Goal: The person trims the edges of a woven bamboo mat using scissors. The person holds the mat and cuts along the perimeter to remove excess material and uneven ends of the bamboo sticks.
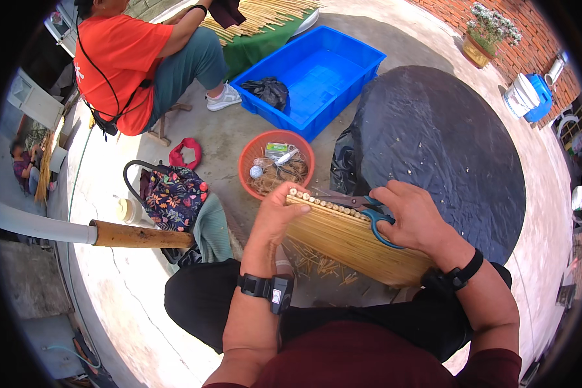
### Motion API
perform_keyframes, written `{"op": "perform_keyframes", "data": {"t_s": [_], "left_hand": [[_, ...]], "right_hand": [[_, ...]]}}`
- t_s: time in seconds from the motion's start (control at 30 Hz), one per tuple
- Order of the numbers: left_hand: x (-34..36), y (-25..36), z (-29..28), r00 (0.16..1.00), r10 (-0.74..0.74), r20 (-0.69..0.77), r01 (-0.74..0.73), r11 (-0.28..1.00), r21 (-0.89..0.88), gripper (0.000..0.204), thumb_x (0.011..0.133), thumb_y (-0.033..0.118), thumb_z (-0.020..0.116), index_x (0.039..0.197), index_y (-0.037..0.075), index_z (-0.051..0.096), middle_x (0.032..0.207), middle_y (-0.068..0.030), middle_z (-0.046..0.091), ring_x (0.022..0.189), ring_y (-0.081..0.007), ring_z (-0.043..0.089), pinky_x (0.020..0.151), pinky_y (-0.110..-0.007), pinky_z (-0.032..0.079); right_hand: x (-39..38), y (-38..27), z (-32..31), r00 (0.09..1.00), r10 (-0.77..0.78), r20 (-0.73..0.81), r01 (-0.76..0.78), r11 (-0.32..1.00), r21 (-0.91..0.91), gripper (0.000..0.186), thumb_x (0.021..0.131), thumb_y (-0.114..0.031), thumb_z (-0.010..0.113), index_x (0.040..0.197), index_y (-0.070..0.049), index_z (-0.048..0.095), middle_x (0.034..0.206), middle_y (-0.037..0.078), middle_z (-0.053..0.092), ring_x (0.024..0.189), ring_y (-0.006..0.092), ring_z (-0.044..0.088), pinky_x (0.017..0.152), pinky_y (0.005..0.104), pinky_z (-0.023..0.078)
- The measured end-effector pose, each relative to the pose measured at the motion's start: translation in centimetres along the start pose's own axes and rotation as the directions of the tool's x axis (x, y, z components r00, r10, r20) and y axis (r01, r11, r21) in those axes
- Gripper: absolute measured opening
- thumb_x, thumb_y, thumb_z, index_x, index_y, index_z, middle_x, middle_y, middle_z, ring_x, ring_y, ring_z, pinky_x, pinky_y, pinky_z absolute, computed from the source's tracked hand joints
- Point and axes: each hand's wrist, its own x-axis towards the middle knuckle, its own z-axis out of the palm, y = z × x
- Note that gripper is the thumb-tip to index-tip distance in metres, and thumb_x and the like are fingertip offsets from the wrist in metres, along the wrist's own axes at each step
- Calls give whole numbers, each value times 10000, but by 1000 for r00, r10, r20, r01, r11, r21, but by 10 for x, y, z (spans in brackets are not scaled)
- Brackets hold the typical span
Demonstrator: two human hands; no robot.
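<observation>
Across my lap lies a flat panel of straw stalks (349, 241), tied side by side, its row of cut ends facing away from me. My left hand (279, 212) grips the panel's left corner, thumb on top near the stalk ends. In my right hand (412, 213) is a pair of scissors (376, 220) with blue handles, fingers through the loops. Their blades point left and lie along the row of stalk ends. Short straw offcuts (320, 264) are scattered on the ground below the panel.
Ahead sits an orange basket (244, 161) holding twine and small items. Beyond it is a blue tub (343, 107) with a black bag. A round black-covered table (446, 142) stands at right. Left are a floral bag (172, 197), a pole (139, 235) and a seated person (123, 58).
</observation>
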Motion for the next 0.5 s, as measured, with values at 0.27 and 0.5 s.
{"op": "perform_keyframes", "data": {"t_s": [0.27,0.5], "left_hand": [[0,-1,-3,1000,0,-5,-1,1000,-24,289,689,16,743,936,50,598,961,-59,641,889,-150,599,829,-281,447],[-1,0,-2,1000,-8,-12,8,1000,-17,276,689,16,743,921,55,598,923,-36,638,865,-137,594,812,-271,446]], "right_hand": [[3,1,3,995,39,91,-43,998,53,331,664,-173,638,967,-73,550,814,134,550,765,342,579,676,437,474],[4,0,5,990,48,132,-55,997,53,326,670,-170,635,969,-73,550,815,138,554,760,344,584,667,440,476]]}}
